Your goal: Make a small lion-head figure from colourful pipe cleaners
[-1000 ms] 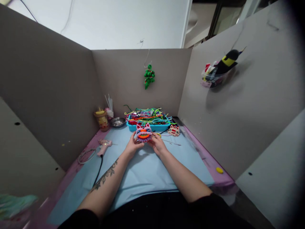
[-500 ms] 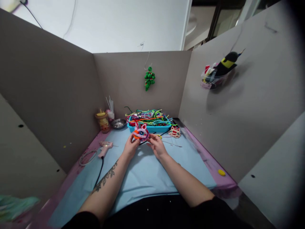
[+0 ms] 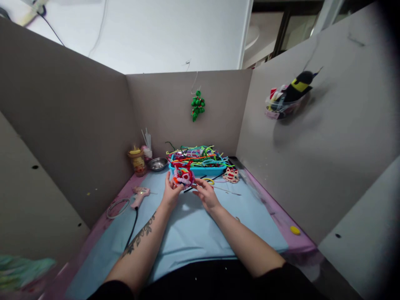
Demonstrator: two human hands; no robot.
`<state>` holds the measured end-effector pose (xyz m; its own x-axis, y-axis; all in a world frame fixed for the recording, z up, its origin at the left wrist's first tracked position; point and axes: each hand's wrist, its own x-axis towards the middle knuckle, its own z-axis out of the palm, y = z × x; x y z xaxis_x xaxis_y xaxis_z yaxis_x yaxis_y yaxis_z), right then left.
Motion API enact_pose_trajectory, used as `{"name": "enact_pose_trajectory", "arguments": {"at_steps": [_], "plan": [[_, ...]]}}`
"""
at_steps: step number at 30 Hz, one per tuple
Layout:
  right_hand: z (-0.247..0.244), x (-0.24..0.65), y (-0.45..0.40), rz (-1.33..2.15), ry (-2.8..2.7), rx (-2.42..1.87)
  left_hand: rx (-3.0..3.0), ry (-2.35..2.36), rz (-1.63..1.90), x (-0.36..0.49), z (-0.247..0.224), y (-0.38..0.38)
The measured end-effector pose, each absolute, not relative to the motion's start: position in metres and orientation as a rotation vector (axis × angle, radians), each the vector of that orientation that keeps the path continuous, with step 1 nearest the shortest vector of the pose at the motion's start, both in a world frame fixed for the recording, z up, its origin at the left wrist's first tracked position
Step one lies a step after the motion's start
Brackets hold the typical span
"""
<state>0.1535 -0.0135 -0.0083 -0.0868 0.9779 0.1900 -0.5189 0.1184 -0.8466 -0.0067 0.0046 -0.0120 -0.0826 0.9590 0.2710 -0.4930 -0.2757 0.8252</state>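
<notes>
My left hand (image 3: 171, 192) grips a small fuzzy pipe-cleaner animal head (image 3: 183, 176) by its left and lower side. The head is pink, red, white and orange, with pointed parts on top. At its right edge, my right hand (image 3: 206, 195) has its fingertips against it, the other fingers loosely curled. Both hands hold it above the blue table cover (image 3: 190, 233). Just behind it stands a blue basket (image 3: 204, 171) heaped with colourful pipe cleaners (image 3: 200, 156). A flat cream and red animal face (image 3: 231, 175) lies to the right.
A pink glue gun (image 3: 140, 196) with a black cord lies left, beside a coiled pale cable (image 3: 118, 208). Behind are a metal bowl (image 3: 158, 164) and a jar (image 3: 137, 162). Grey panels enclose the table; a green ornament (image 3: 198, 106) and a plastic holder (image 3: 281, 104) hang there. A yellow disc (image 3: 294, 230) lies right.
The animal head has been turned between my hands, so its blue eye no longer faces me and more red shows. Both hands stay near the same spot; the whole view has shifted slightly.
</notes>
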Motion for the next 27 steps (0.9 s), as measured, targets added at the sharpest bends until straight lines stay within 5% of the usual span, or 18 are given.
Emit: {"name": "enact_pose_trajectory", "arguments": {"at_steps": [10, 27], "plan": [[-0.01, 0.16, -0.009, 1.22, -0.963, -0.637, 0.945, 0.523, 1.19, -0.028, -0.013, 0.002], [-0.024, 0.154, -0.006, 1.049, -1.114, -0.734, 0.873, 0.523, 1.389, -0.022, -0.009, 0.006]]}}
